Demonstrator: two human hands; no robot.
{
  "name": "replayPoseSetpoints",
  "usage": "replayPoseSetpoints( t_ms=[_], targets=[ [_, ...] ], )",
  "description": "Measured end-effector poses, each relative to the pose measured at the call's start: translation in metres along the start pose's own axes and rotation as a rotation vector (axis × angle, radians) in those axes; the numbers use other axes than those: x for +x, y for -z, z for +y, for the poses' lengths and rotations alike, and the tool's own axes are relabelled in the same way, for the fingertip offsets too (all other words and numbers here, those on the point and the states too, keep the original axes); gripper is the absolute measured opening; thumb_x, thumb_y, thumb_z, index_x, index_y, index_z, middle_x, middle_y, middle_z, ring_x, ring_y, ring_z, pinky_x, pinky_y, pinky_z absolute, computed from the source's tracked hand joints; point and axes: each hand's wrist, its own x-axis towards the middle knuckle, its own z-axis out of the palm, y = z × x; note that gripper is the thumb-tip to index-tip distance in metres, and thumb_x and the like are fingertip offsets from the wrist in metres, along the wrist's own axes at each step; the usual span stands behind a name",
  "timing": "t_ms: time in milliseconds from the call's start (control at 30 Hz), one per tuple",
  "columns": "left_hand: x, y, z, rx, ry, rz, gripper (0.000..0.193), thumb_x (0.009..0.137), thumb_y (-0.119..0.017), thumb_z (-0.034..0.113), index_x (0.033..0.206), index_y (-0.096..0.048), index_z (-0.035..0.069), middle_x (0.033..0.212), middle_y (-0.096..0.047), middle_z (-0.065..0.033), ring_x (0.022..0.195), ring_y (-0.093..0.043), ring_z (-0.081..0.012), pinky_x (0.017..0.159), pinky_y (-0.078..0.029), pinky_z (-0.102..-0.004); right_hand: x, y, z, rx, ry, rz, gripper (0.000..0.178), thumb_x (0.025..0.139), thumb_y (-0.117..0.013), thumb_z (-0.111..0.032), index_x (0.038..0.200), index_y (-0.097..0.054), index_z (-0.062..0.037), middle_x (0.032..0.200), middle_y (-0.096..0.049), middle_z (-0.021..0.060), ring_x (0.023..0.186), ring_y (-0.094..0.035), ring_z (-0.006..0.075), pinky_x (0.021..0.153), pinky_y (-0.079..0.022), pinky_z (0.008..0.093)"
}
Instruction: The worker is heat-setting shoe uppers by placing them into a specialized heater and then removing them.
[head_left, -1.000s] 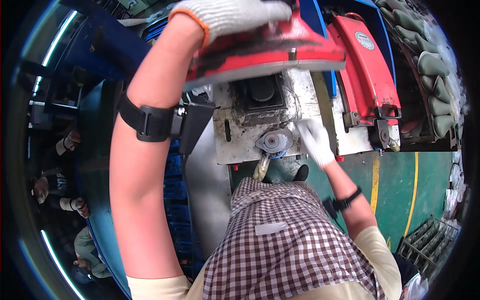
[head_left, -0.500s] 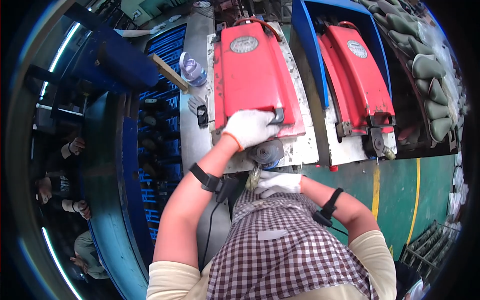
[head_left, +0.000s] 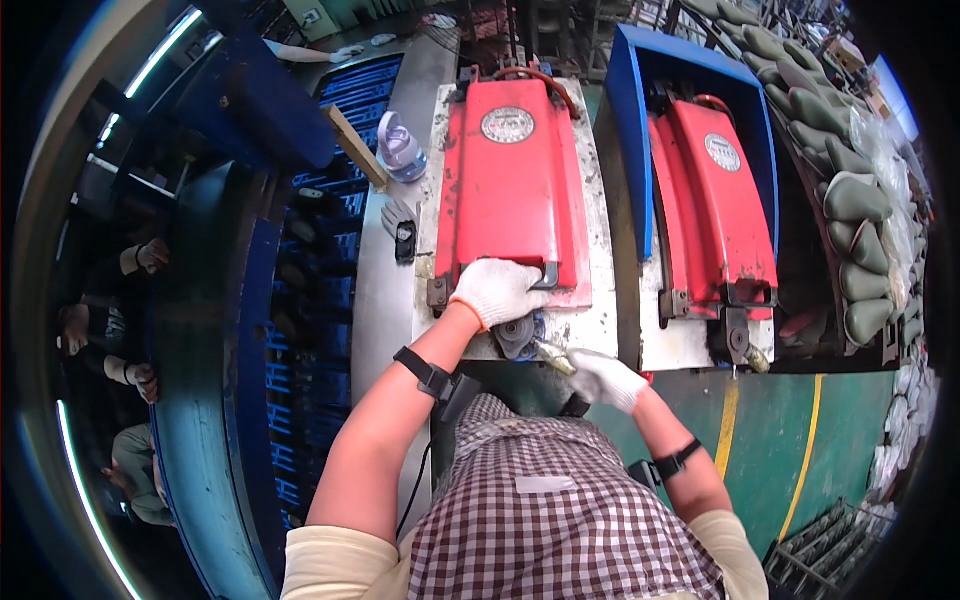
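Observation:
My left hand point(head_left: 498, 290), in a white knit glove, is closed round the front handle of a red machine cover point(head_left: 507, 210). The handle's black right end point(head_left: 549, 276) shows beside my fingers. Just below sits a grey round pivot point(head_left: 515, 335), from which a lever with a yellowish wrapped grip point(head_left: 555, 357) points to the lower right. My gloved right hand point(head_left: 603, 381) is closed on the outer end of that grip, slightly smeared by motion.
A second red machine point(head_left: 715, 200) stands at the right within a blue hood point(head_left: 628, 140). Left of my machine are a purple bottle point(head_left: 402, 155), a grey glove point(head_left: 398, 216) and a small black device point(head_left: 405, 241). Grey-green moulded pieces point(head_left: 858, 199) fill a rack at far right.
The lever has swung to the right, away from my apron, with my right hand at its grip. My left hand stays on the cover's handle. The view has shifted a little.

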Motion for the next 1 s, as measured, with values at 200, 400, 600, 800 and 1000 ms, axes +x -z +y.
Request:
replayPoseSetpoints(
  t_ms=[200,400,600,800,1000],
  targets=[
    [-0.009,0.006,0.010,-0.072,0.067,0.008,0.063,0.097,-0.050,0.069,0.098,-0.074,0.012,0.087,-0.075,-0.0186,0.086,-0.074,-0.0378,0.080,-0.056,-0.0514,-0.085,0.105,-0.005,-0.817,0.770,0.864,0.030,0.098,-0.067,-0.014,0.126,-0.069,-0.0030,0.110,-0.069,0.0071,0.097,-0.064,0.0170,0.091,-0.052,0.0318],
    [-0.007,0.003,0.011,-0.114,0.135,0.090,0.060,0.100,-0.045,0.066,0.097,-0.074,0.014,0.090,-0.075,-0.0166,0.088,-0.074,-0.0367,0.079,-0.056,-0.0513,-0.154,0.219,-0.017,-1.056,0.586,1.726,0.030,0.103,-0.062,-0.024,0.120,-0.071,-0.0012,0.119,-0.070,0.0188,0.112,-0.065,0.0328,0.101,-0.050,0.0445],
    [-0.003,-0.002,0.026,-0.098,0.200,0.221,0.051,0.100,-0.049,0.058,0.087,-0.075,0.016,0.085,-0.074,-0.0140,0.082,-0.073,-0.0344,0.072,-0.056,-0.0484,-0.158,0.298,-0.007,-1.162,0.495,1.518,0.043,0.105,-0.057,-0.033,0.118,-0.071,0.0050,0.118,-0.070,0.0250,0.112,-0.064,0.0422,0.101,-0.048,0.0473],
    [0.016,-0.043,0.047,-0.180,0.333,0.722,0.021,0.094,-0.069,0.035,0.088,-0.073,0.015,0.082,-0.072,-0.0085,0.079,-0.071,-0.0310,0.069,-0.055,-0.0444,-0.173,0.289,-0.023,-0.922,0.587,1.348,0.059,0.104,-0.060,-0.044,0.146,-0.058,-0.0037,0.149,-0.061,0.0147,0.139,-0.057,0.0269,0.115,-0.040,0.0350],
    [0.054,-0.018,0.149,-0.251,-0.162,0.700,0.035,0.083,-0.075,0.020,0.117,-0.071,0.011,0.115,-0.069,-0.0106,0.110,-0.064,-0.0321,0.094,-0.052,-0.0469,-0.168,0.236,-0.053,-1.121,0.118,1.386,0.060,0.100,-0.056,-0.052,0.136,-0.067,-0.0059,0.139,-0.065,0.0212,0.128,-0.062,0.0377,0.107,-0.048,0.0448]
  ],
)
